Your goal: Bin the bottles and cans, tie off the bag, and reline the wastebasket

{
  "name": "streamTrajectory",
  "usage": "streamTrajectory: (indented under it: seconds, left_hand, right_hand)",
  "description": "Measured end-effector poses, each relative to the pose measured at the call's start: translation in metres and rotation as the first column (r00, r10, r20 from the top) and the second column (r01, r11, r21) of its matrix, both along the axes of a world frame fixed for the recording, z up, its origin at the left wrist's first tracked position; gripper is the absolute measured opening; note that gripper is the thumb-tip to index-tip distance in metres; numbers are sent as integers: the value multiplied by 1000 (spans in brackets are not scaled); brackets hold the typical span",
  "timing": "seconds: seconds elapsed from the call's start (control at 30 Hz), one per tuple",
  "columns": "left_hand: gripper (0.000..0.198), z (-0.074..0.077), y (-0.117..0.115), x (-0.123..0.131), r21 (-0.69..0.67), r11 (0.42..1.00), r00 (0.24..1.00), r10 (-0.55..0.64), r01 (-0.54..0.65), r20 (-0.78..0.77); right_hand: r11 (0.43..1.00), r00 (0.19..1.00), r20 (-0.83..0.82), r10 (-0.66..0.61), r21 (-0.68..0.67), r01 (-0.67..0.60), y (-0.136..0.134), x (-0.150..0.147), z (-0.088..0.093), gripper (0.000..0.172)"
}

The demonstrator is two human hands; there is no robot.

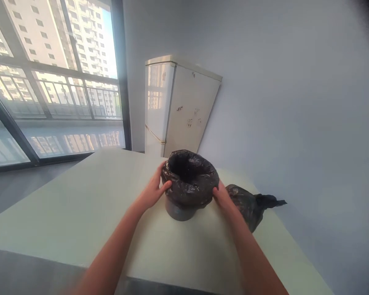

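A grey trash can (180, 212) stands on the pale table. Its upper part is covered by a black garbage bag (192, 192), which lines the inside and folds down over the rim. My left hand (155, 186) grips the bagged rim from the left, thumb on the near side and fingers mostly hidden behind. On the right side my right hand (220, 193) presses against the bag with its thumb showing; its other fingers are out of sight. Beside my right forearm lies a filled, tied black garbage bag (244, 205), its twisted neck pointing right.
The pale table (89, 209) extends along the wall (279, 102) on the right. Behind it stands a white refrigerator (190, 110) with dark marks on its side. Sliding glass doors (58, 98) are at the left, with a balcony railing beyond.
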State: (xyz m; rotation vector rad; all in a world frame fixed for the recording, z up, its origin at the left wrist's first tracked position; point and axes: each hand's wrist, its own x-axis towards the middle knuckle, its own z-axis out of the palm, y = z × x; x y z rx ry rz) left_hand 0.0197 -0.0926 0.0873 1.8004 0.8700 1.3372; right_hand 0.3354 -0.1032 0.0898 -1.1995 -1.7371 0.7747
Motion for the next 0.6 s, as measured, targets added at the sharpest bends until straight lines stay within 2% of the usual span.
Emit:
streamTrajectory:
  seconds: [0.07, 0.13, 0.23, 0.3, 0.37, 0.43, 0.47, 0.53, 0.6]
  left_hand:
    - [83, -27, 4, 5, -48, 998, 999, -30, 29, -20]
    - [84, -46, 7, 4, -48, 998, 998, -50, 49, -32]
    - [90, -56, 14, -5, -18, 999, 999, -42, 42, 7]
    - [91, -59, 19, -15, 3, 999, 994, -32, 32, 100]
    - [87, -66, 24, -26, -9, 999, 981, 41, -40, 191]
    - [76, -78, 29, -35, -82, 967, 955, 253, -243, 156]
    - [70, -84, 31, -39, -118, 927, 926, 367, -356, 90]
    - [60, -96, 34, -43, -157, 848, 862, 503, -505, -58]
    - [60, -105, 36, -44, -184, 832, 852, 506, -524, -137]
  right_hand:
    - [997, 1000, -4, 18, -74, -18, 1, -9, -20, 144]
    - [994, 999, -28, 33, -105, -35, 1, -15, -32, 145]
    - [995, 997, -63, 54, -76, -59, -3, -18, -36, 139]
    - [999, 997, -72, 26, -17, -28, -11, -15, -31, 122]
    - [997, 991, -120, -56, 44, 62, -24, -7, -23, 97]
    - [976, 962, -194, -191, 64, 207, -43, 7, -15, 74]
    - [955, 936, -224, -271, 57, 290, -53, 15, -12, 64]
    - [887, 862, -253, -439, 33, 461, -74, 33, -10, 48]
    - [777, 754, -286, -592, 46, 628, -91, 54, -15, 40]
